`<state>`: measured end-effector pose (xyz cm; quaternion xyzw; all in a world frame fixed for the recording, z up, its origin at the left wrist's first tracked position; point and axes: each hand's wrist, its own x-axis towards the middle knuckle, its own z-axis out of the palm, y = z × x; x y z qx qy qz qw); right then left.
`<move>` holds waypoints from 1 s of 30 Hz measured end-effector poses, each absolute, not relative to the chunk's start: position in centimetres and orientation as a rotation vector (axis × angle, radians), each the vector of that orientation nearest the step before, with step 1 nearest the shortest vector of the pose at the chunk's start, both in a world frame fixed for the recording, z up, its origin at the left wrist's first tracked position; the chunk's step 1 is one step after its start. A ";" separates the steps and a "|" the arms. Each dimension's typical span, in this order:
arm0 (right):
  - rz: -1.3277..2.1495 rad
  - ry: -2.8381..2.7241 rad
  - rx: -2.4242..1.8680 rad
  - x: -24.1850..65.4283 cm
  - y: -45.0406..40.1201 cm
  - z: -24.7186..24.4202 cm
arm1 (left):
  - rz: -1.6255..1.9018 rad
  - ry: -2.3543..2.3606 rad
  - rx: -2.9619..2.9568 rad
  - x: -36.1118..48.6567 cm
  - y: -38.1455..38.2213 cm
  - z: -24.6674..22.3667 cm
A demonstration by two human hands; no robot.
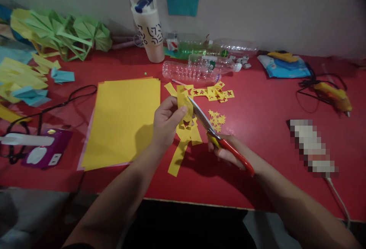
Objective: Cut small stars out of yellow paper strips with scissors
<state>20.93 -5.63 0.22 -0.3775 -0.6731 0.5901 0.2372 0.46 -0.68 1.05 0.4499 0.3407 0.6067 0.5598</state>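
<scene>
My left hand point(167, 121) pinches a yellow paper strip point(183, 94) that has a star-shaped hole near its lower end. In my right hand point(228, 150) are scissors point(204, 119) with red and yellow handles; their blade tips touch or nearly touch the strip's upper right edge. Below lie more yellow strips point(177, 161). Small yellow stars point(217, 119) form a pile right of the blades. Behind them are strips with star cut-outs point(213, 92). A stack of yellow sheets point(122, 123) sits left of my left hand.
Plastic bottles point(190, 72) and a white tumbler point(151, 35) stand or lie at the back. Green folded paper point(68, 32) is at the back left, a purple box point(47, 150) at the left. A glue gun point(333, 94) and a blurred-out object point(313, 148) are at the right.
</scene>
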 end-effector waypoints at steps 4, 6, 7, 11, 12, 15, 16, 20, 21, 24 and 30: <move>1.596 -1.848 -1.066 20.9 -5.6 0.4 | 1.418 0.820 1.097 0.4 -0.6 1.0; 1.599 -1.846 -1.068 20.9 -5.6 0.5 | 1.409 0.816 1.105 0.3 -0.6 1.0; 1.612 -1.842 -1.077 20.8 -5.6 0.6 | 1.405 0.812 1.106 0.3 -0.5 0.9; 1.660 -1.788 -1.114 20.7 -5.7 1.0 | 1.400 0.797 1.104 0.2 -0.4 0.8; 1.677 -1.772 -1.129 20.6 -5.8 1.0 | 1.396 0.797 1.104 0.2 -0.4 0.7; 1.724 -1.721 -1.161 20.5 -5.9 0.9 | 1.365 0.796 1.105 0.1 -0.5 0.6; 1.738 -1.705 -1.167 20.5 -6.0 0.8 | 1.355 0.797 1.106 0.1 -0.5 0.6; 1.757 -1.683 -1.159 20.5 -6.0 0.6 | 1.341 0.804 1.098 0.1 -0.5 0.6; 1.752 -1.687 -1.154 20.5 -6.0 0.6 | 1.341 0.804 1.095 0.1 -0.5 0.6; 1.744 -1.696 -1.156 20.5 -6.0 0.8 | 1.340 0.796 1.094 0.0 -0.4 0.6; 1.749 -1.693 -1.182 20.5 -6.0 1.3 | 1.338 0.769 1.095 0.0 -0.4 0.6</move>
